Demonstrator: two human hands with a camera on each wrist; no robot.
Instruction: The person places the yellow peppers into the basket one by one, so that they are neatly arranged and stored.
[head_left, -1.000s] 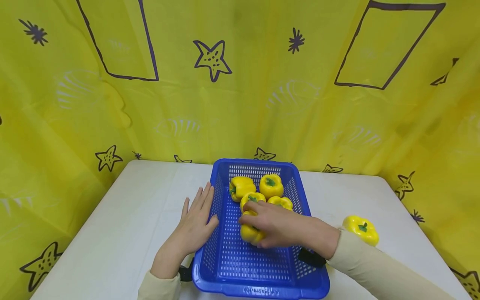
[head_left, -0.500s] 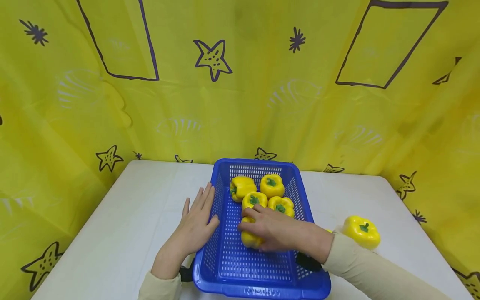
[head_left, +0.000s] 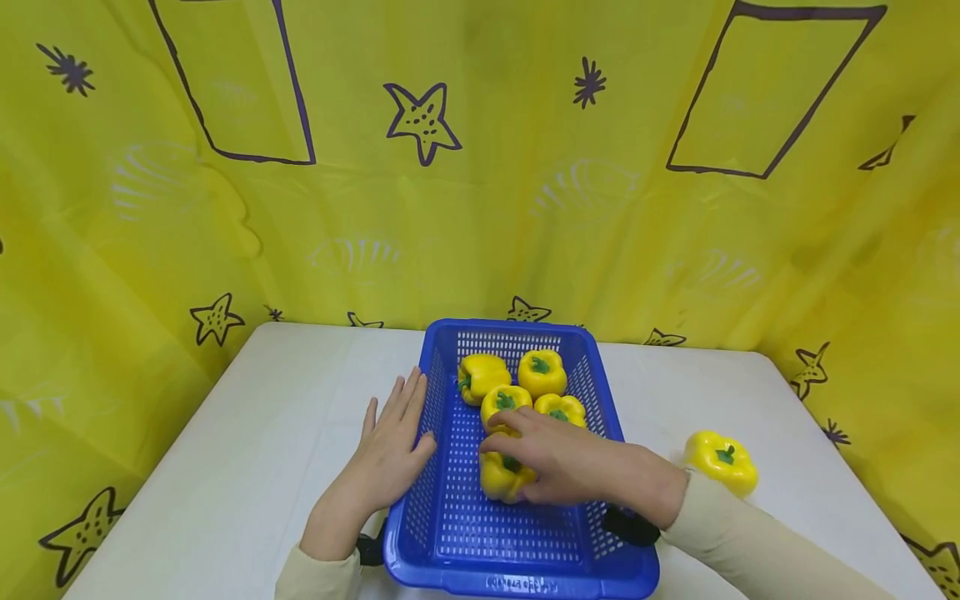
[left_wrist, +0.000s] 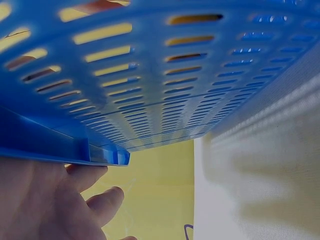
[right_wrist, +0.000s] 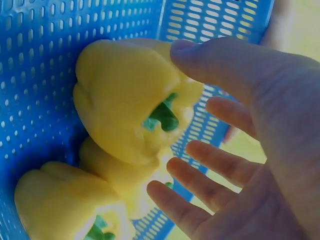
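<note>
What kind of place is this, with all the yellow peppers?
Probably a small work booth: a star-patterned yellow curtain hangs behind and beside a white table, which holds a blue basket of yellow peppers.

Beige and Black

Plain beige cloth covers the forearms: a left sleeve (head_left: 318, 577) and a matching right sleeve (head_left: 750, 525). A black strap (head_left: 371, 548) shows beneath the left wrist, a black piece (head_left: 632, 527) beneath the right.

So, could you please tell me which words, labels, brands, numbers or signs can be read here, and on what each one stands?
Basket, front rim: a row of lettering, too small and blurred to read.
Curtain: drawings, no words seen.
No readable text anywhere.
</note>
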